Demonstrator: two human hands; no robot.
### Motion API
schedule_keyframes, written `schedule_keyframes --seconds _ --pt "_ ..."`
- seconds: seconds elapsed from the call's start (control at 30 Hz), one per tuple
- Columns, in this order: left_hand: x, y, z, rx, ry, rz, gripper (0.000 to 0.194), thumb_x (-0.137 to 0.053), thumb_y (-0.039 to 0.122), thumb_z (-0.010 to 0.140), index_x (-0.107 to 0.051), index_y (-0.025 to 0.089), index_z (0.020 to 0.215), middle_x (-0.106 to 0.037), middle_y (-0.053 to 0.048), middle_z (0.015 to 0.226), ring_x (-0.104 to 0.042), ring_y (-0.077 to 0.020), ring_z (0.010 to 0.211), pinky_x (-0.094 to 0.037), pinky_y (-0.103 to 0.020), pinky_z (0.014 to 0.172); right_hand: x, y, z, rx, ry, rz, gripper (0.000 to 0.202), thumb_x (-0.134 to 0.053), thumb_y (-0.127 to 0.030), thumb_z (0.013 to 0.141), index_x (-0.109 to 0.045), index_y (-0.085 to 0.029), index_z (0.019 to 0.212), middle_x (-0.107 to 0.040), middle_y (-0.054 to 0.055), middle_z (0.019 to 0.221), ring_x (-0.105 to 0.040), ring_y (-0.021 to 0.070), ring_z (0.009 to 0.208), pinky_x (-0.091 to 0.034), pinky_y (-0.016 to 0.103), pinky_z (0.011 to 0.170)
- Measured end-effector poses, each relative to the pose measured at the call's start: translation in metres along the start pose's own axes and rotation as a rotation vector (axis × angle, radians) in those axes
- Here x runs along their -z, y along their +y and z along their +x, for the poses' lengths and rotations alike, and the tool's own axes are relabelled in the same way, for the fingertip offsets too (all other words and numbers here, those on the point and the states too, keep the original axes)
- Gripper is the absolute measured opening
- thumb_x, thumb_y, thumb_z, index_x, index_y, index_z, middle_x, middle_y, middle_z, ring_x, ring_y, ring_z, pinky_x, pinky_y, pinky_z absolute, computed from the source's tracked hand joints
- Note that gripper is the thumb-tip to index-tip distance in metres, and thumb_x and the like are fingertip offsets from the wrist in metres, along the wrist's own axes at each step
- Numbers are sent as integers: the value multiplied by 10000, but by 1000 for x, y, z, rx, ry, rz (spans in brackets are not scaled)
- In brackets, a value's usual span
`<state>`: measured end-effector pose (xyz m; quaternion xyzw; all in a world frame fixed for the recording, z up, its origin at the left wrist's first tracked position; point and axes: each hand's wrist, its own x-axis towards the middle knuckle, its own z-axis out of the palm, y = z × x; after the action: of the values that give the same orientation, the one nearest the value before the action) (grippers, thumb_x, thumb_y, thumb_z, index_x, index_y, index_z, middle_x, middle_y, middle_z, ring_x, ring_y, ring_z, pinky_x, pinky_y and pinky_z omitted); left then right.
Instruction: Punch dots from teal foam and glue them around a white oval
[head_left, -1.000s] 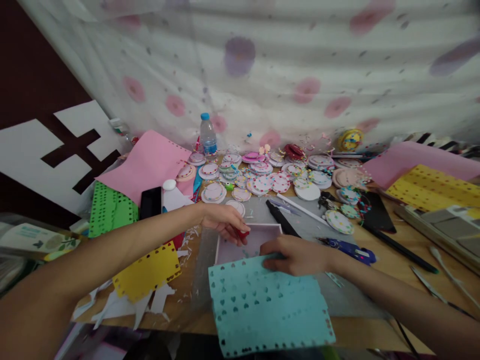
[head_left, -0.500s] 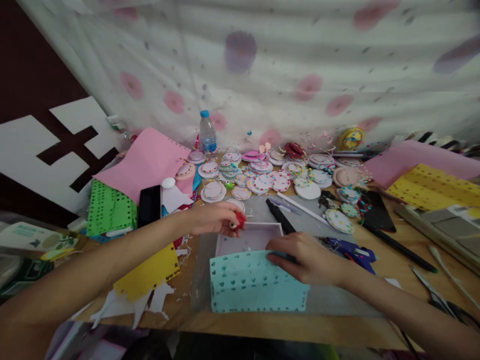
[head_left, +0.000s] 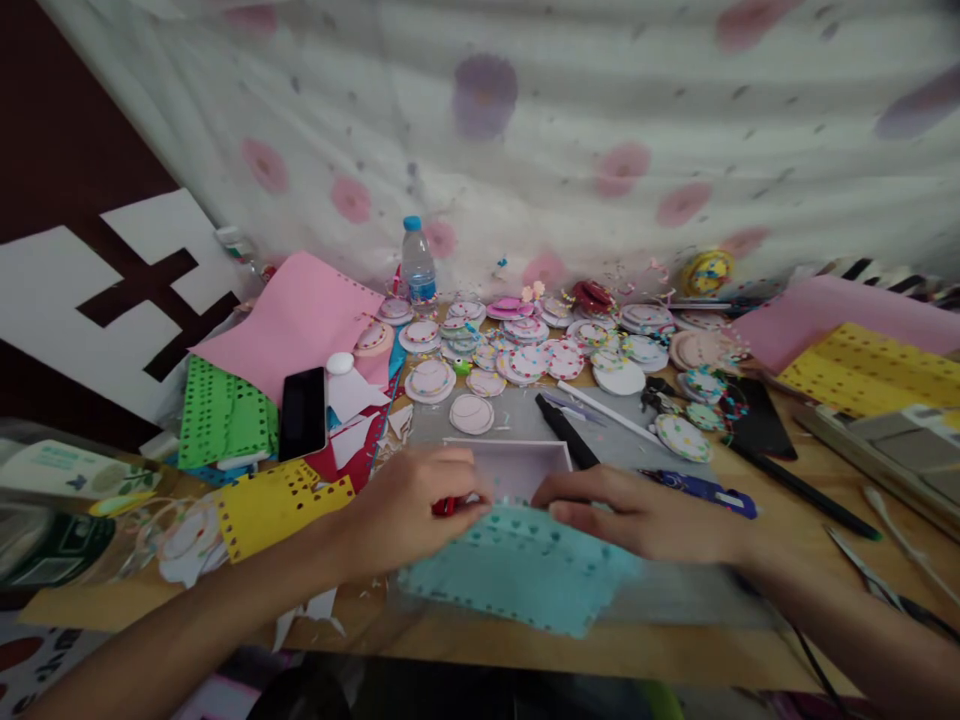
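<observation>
A light blue foam sheet [head_left: 517, 575] with punched heart holes hangs over the near side of a shallow white box [head_left: 517, 458], slightly blurred. My left hand [head_left: 420, 510] is closed around a small red punch [head_left: 448, 506] at the sheet's upper left edge. At the upper right edge, my right hand [head_left: 637, 512] pinches the sheet between thumb and fingers. Small blue bits lie inside the box, between the two hands.
Many decorated paper discs [head_left: 529, 363] and a water bottle [head_left: 418, 262] stand at the back. A phone [head_left: 303, 415] and green sheet [head_left: 225, 412] lie left. A black pen [head_left: 566, 430], blue glue gun [head_left: 705, 492] and scissors [head_left: 870, 575] lie right.
My left hand has come down with the red punch to the sheet's left edge. The blue sheet has tilted and shifted. A white disc behind the box is now uncovered.
</observation>
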<state>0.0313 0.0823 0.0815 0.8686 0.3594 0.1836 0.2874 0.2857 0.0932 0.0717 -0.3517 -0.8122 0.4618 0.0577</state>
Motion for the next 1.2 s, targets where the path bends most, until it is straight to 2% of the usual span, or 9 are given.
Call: schedule_keyframes --seconds 0.07,0.1,0.27,0.47,0.6,0.87,0.97,1.1,1.2 --pt "4 6 -6 -107 24 76 142 -551 156 872 -684 174 827 -650 -16 767 -589 -120 718 -421 -219 664 9 -7 0 33 -118 177 337 -377 -400 963 -645 -216 1049 -676 30 975 -615 157 886 -469 252 773" --pt "6 8 -9 -155 42 126 163 -535 150 881 -684 171 818 -652 -20 754 -588 -123 706 -418 -228 652 11 -11 1 55 -129 224 325 -392 -384 959 -645 -203 1052 -675 35 985 -613 158 895 -473 256 783" --pt "11 16 -17 -261 58 299 210 -489 141 906 -687 171 840 -640 -25 735 -571 -137 670 -402 -269 615 3 -30 12 195 101 125 178 -536 -281 885 -668 -193 965 -671 21 859 -583 126 731 -468 228 681" --pt "10 17 -18 -316 95 342 168 -522 120 886 -658 178 805 -614 4 710 -552 -125 639 -401 -266 584 -8 -36 20 327 137 12 150 -514 -147 849 -658 -171 886 -647 22 799 -559 105 691 -444 215 651" --pt "8 15 -18 -389 123 385 124 -542 128 881 -645 173 828 -607 11 708 -528 -130 619 -387 -277 557 -11 -35 18 257 134 66 114 -533 -128 805 -644 -148 819 -616 8 723 -532 92 627 -437 202 600" --pt "7 16 -20 -420 99 354 136 -538 87 861 -637 163 807 -602 4 685 -525 -131 615 -371 -278 552 -19 -23 26 4 96 341 83 -541 -180 749 -618 -152 737 -582 -7 685 -508 100 606 -421 207 561" --pt "10 18 -24 -344 77 238 125 -551 113 867 -644 184 822 -615 14 700 -550 -118 642 -388 -260 593 -16 -7 36 -78 101 363 84 -535 -207 747 -591 -147 732 -561 -9 655 -481 100 574 -388 214 532" --pt "19 20 -31 1 -4 -126 63 -634 175 835 -664 213 795 -634 47 728 -569 -69 662 -419 -174 621 -13 16 48 -99 112 178 123 -492 -231 786 -565 -154 722 -520 -13 626 -442 108 567 -347 228 522" --pt "27 16 -36 193 -59 -282 33 -676 219 796 -686 219 764 -646 53 724 -578 -72 671 -429 -156 622 -16 26 55 -100 127 19 174 -459 -239 821 -519 -169 673 -467 -24 595 -395 106 549 -307 236 511"
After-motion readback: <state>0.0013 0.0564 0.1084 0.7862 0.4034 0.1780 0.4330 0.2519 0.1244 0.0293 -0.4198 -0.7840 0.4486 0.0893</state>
